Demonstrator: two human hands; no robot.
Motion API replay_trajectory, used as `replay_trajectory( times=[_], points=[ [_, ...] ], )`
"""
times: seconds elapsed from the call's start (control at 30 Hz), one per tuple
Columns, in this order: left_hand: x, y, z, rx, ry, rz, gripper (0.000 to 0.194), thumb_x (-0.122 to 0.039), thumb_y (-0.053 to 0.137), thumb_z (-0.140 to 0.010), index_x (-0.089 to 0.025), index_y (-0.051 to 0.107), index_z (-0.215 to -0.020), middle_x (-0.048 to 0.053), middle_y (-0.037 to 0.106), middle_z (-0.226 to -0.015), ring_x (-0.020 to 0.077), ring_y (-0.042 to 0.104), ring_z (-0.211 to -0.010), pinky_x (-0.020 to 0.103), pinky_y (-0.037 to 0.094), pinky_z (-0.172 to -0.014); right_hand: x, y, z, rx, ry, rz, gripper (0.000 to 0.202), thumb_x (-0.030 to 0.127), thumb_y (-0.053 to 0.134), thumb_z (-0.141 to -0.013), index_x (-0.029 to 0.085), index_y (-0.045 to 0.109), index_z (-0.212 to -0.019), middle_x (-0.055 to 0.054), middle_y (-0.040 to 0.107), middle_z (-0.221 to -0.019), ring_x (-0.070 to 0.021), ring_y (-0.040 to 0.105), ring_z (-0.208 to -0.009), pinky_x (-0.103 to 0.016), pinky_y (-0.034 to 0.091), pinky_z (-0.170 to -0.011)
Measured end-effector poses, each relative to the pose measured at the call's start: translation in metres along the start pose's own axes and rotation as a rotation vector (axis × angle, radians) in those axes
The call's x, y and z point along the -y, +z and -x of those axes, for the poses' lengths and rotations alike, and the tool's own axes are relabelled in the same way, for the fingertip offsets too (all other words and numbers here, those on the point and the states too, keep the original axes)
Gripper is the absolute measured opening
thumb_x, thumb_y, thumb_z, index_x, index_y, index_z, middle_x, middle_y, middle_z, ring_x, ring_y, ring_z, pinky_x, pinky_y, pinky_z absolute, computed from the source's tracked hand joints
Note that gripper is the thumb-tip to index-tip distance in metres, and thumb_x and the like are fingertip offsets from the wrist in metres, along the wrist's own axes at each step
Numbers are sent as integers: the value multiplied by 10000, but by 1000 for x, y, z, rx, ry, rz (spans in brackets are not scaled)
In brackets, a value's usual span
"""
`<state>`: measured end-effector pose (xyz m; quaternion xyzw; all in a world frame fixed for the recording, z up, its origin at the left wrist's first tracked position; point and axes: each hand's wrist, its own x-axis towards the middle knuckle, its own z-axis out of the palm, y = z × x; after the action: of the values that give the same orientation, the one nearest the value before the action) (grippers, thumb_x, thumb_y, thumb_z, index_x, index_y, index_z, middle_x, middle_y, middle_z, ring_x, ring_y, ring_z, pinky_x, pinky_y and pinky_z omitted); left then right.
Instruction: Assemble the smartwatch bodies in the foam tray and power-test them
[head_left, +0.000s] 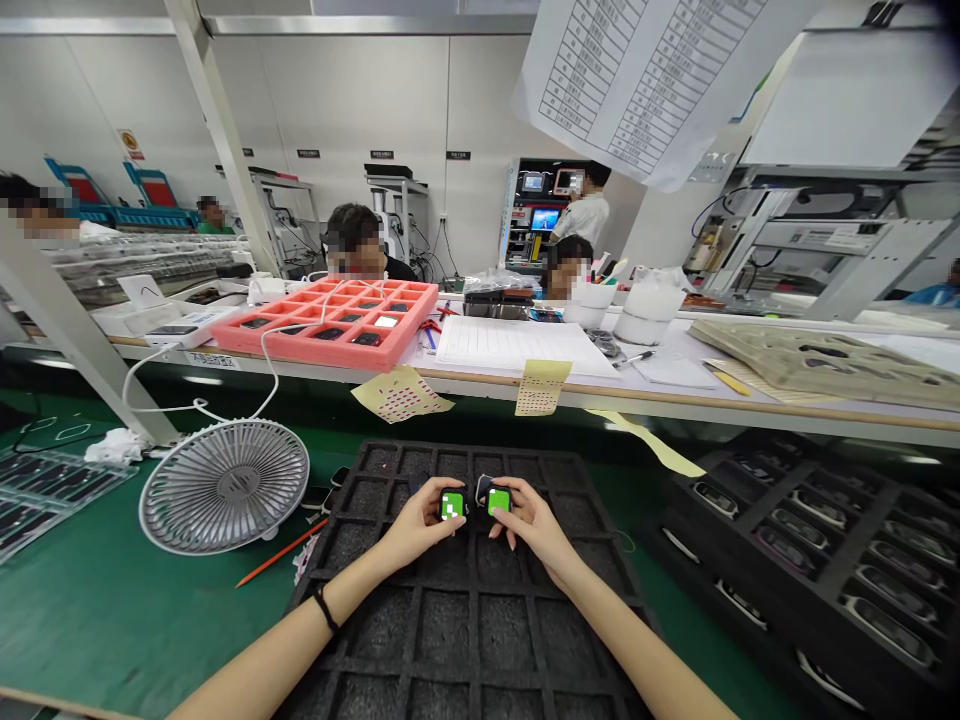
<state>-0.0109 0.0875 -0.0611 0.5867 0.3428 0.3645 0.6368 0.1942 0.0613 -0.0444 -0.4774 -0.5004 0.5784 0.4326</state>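
Two smartwatches with lit green screens are held side by side above a black foam tray (442, 625). My left hand (424, 520) is closed on the left smartwatch (451, 505), whose screen shows white blocks on green. My right hand (525, 515) grips the right smartwatch (499, 502), thumb at the lower edge of its screen. Part of a pale strap or edge shows beside the right watch. The tray below is divided into square compartments.
A grey fan (225, 485) and an orange pencil (281, 552) lie left of the tray. Stacked black foam trays (814, 590) with watches stand at right. On the shelf ahead are a pink tray (322, 345), papers (517, 345) and white tubs (643, 315). Several people are beyond.
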Motion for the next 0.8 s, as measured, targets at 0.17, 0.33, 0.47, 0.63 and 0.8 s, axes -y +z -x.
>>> replay_trajectory(
  times=[0.17, 0.33, 0.47, 0.63, 0.8],
  points=[
    [3, -1, -2, 2, -42, 21, 500, -470, 594, -783, -156, 465, -1149, 49, 551, -909, 123, 569, -648, 186, 386, -454, 3, 0, 1, 10, 25, -18, 509, 474, 657, -754, 202, 466, -1140, -104, 558, -1050, -190, 661, -679, -210, 418, -434],
    [2, -2, -3, -22, -61, 51, 499, -540, 483, -832, -146, 499, -1139, 27, 527, -813, 139, 586, -618, 208, 409, -453, 4, 0, 1, 9, 30, -14, 506, 482, 653, -758, 200, 473, -1137, -107, 554, -1058, -186, 658, -675, -218, 429, -445],
    [1, -1, -2, -13, -48, 43, 504, -503, 557, -797, -149, 471, -1145, 47, 543, -889, 125, 577, -636, 190, 398, -454, 4, 1, 1, 1, 32, -15, 505, 477, 654, -757, 196, 471, -1134, -101, 556, -1040, -183, 656, -667, -214, 422, -444],
    [2, 0, -1, -1, -56, 34, 549, -441, 634, -753, -168, 424, -1180, 64, 535, -956, 133, 573, -711, 163, 385, -448, 4, 1, 1, -5, 30, -19, 501, 471, 656, -752, 195, 473, -1128, -94, 560, -1026, -174, 652, -651, -208, 411, -435],
    [1, 0, -1, 12, -41, 38, 549, -425, 625, -767, -186, 399, -1207, 81, 524, -1007, 154, 581, -772, 167, 399, -469, 5, 1, 1, -9, 32, -20, 504, 475, 659, -746, 196, 476, -1122, -99, 560, -1045, -171, 649, -643, -208, 411, -433]
  ],
)
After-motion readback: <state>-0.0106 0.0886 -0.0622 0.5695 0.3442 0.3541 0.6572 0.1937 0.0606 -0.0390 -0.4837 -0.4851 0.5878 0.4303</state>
